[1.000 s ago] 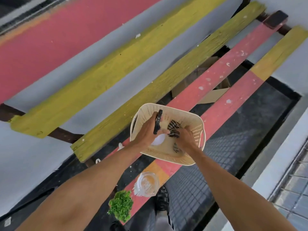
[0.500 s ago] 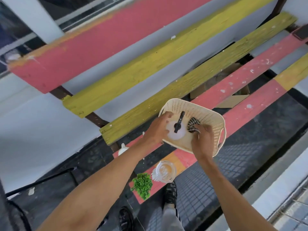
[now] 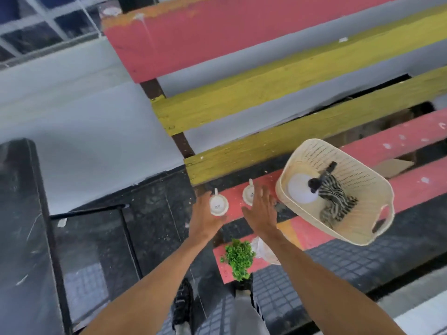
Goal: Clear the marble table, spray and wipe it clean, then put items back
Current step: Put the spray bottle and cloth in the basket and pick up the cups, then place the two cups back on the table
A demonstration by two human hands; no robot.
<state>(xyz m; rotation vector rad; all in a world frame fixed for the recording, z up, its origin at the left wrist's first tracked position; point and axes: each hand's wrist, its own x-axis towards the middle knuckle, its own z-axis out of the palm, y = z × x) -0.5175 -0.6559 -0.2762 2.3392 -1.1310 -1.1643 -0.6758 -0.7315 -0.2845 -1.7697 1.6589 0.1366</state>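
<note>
Both of your hands have left the cream perforated plastic basket (image 3: 338, 189) since half a second ago and now reach toward two small white handled cups (image 3: 218, 204) at centre frame. Your left hand (image 3: 204, 218) curls around the nearer-left cup, seemingly touching it, though you cannot tell if it is gripped; your right hand (image 3: 260, 211) hovers spread wide, holding nothing, over the second cup. Right of centre, the basket sits on the red slatted bench (image 3: 399, 187) with the white spray bottle with a black trigger (image 3: 302, 189) and the black-and-white striped cloth (image 3: 336, 199) inside, which suggests spraying and wiping are finished and the putting-back is starting. A small leafy green plant (image 3: 239, 258) and a clear glass jar (image 3: 263, 249) wait at lower centre, the jar half hidden by your forearm. A dark slab (image 3: 21, 213) cut off at the left edge may be the marble table; motion blur leaves that uncertain.
</note>
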